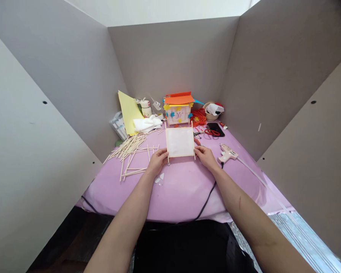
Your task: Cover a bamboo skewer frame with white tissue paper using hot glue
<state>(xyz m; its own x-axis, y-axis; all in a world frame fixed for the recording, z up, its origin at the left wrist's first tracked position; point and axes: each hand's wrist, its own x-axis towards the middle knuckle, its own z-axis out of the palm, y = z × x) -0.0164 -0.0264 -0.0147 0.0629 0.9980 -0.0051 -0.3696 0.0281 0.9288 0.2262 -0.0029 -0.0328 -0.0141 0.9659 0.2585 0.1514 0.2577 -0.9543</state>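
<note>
Stick-framed panel (180,141), held upright over the worktop (182,201), directly in front of the orange-roofed model house (179,109). My left hand (158,160) pinches the left upright (166,138) near its foot; my right hand (205,157) pinches the right upright (193,138) likewise. Whether the feet touch the worktop, I cannot tell. I judge the panel very light: sticks stiff yet snappable, joints fragile, white sheet (182,137) thin and easily creased. Best hold: both uprights, beside the lower crossbar (181,156), pressed gently, fingers clear of the sheet.
</note>
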